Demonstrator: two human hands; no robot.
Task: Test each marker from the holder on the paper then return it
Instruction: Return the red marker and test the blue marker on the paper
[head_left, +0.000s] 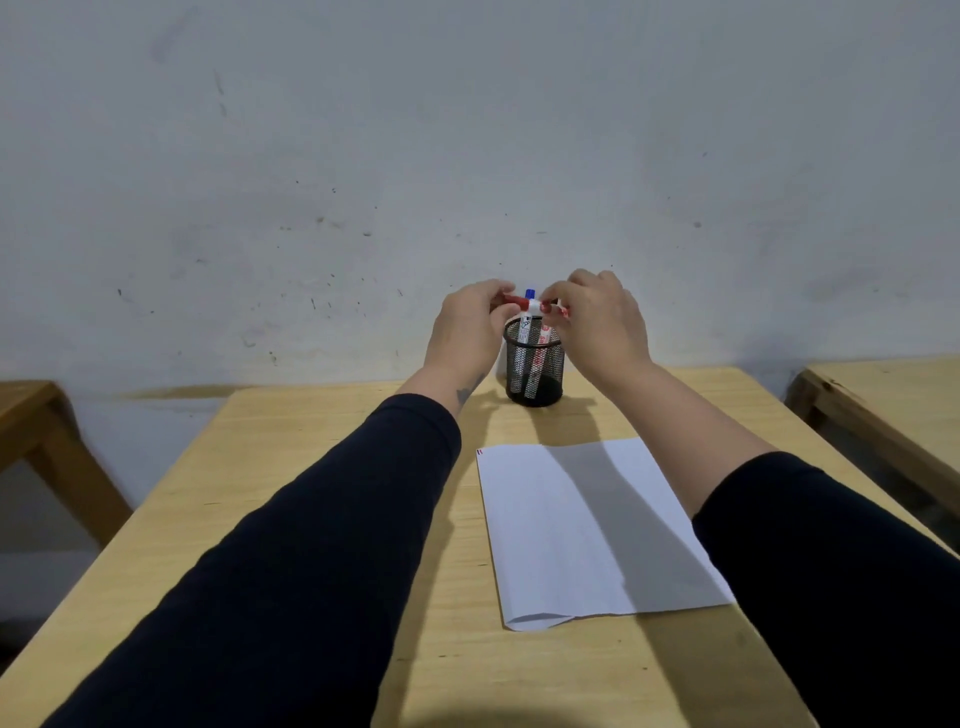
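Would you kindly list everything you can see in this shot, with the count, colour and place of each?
Red marker: one, red cap with white barrel, held crosswise between both hands just above the holder.
Blue-capped marker: one, white barrel with blue cap, standing in the holder.
Other marker: at least one, white with red print, standing in the holder; exact number unclear through the mesh.
Holder: one, black wire mesh cup, far middle of the table.
Paper: one sheet, white, small red marks at its far left corner, lying on the table nearer than the holder.
Table: one, light wood, against the wall.
Side furniture: two brown wooden pieces, left and right edges.
Wall: grey, scuffed.
Left hand: one, dark sleeve.
Right hand: one, dark sleeve.
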